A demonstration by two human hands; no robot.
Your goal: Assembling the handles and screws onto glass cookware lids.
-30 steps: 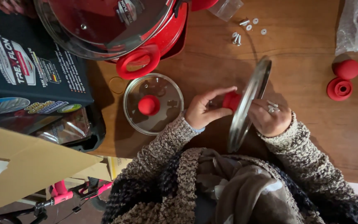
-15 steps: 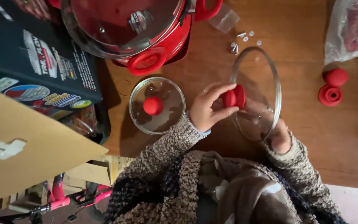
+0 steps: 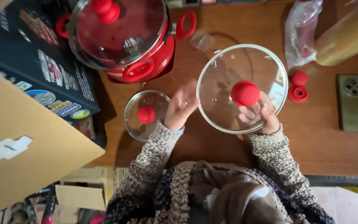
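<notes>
Lid (image 3: 224,108) now lies flat over the table (image 3: 212,153), no longer tilted on edge; left hand (image 3: 180,108) has let go of the red knob (image 3: 245,93), fingers loosely open at the rim. Right hand (image 3: 260,116) grips the lid from beneath.

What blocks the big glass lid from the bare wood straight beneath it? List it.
Only the person's own right hand, which is under the big glass lid and shows through the glass. The left hand steadies the rim from the side. The small lid and loose red knobs lie off to either side.
</notes>
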